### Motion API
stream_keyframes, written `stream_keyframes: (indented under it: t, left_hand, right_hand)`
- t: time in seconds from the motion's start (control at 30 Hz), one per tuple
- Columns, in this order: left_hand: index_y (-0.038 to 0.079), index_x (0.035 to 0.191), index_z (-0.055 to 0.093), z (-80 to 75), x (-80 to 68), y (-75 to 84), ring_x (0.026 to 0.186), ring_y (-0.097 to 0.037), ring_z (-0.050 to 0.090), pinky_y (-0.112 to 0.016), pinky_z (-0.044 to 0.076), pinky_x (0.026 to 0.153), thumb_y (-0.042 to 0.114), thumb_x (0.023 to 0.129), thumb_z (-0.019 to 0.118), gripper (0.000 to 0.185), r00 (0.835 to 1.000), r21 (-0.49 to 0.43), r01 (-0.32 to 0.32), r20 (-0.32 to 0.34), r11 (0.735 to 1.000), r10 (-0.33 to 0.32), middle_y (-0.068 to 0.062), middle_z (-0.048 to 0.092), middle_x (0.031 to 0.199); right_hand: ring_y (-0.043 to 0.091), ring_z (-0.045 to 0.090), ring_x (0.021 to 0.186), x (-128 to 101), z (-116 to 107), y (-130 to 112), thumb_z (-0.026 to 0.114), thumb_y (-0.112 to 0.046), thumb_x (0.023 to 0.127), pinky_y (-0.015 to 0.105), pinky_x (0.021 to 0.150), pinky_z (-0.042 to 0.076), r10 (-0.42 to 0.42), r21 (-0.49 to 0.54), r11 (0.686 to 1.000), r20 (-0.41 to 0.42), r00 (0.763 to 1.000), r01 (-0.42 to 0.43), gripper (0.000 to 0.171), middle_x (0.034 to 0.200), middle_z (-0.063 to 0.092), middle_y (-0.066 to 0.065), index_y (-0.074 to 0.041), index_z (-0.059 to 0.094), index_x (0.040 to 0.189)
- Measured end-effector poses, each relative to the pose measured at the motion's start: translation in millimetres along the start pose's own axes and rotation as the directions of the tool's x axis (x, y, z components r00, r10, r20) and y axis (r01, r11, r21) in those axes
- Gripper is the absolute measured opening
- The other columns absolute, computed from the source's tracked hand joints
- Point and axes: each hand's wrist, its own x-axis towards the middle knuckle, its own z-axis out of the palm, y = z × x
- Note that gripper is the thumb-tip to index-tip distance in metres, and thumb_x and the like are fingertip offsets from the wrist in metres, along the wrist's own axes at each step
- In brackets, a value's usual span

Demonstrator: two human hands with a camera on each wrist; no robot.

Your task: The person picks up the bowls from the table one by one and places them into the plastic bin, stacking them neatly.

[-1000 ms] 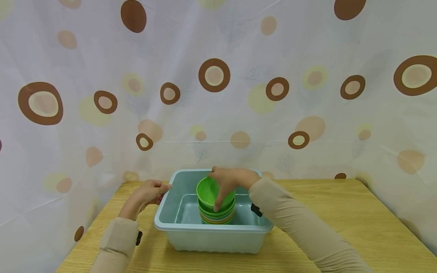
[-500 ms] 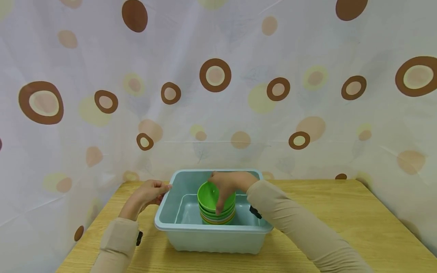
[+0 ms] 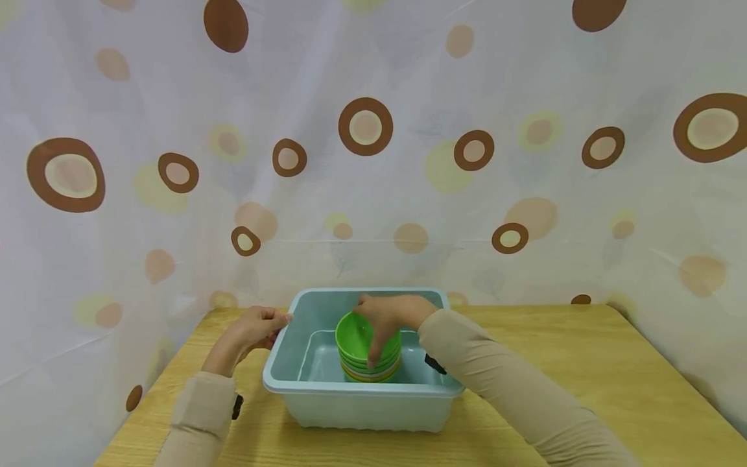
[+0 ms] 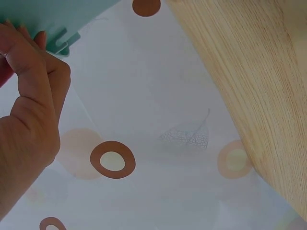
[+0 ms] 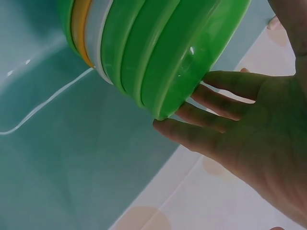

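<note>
A light blue plastic basin [image 3: 373, 405] holds a stack of nested bowls, mostly green with a white and an orange one [image 5: 80, 28] lower down. On top is a green bowl [image 3: 353, 336], seated in the stack. My right hand [image 3: 388, 321] spans it from above, thumb at the near side and fingers at the far rim. In the right wrist view, the fingertips of my right hand meet the top bowl's rim. My left hand [image 3: 255, 331] pinches the basin's left rim. In the left wrist view my left hand [image 4: 36, 91] is bent at the basin's edge.
The basin stands on a wooden table [image 3: 560, 363], near its back edge. Behind and at the sides hangs a pale curtain [image 3: 373, 201] with brown, yellow and peach spots. A dark wrist device [image 3: 434, 364] shows at my right cuff.
The top green bowl, tilted a second ago, has sunk lower and levelled into the stack as my right hand moved down with it. My left hand has stayed on the basin rim.
</note>
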Motion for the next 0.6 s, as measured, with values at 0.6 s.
stream_keyframes:
  t: [0.6]
  left_hand:
    - [0.0,0.088,0.06,4.3,-11.3,8.1,0.06,-0.014,0.055,-0.03,0.054,0.06,0.023,0.1,0.053,0.027,1.0,0.136,-0.03,-0.005,0.99,0.031,-0.005,0.056,0.075]
  right_hand:
    - [0.024,0.026,0.142,-49,-25,-9,0.071,-0.041,0.086,0.04,0.113,0.027,-0.076,-0.007,0.997,-0.087,0.993,0.076,0.08,0.155,0.027,0.008,-0.012,0.031,0.15]
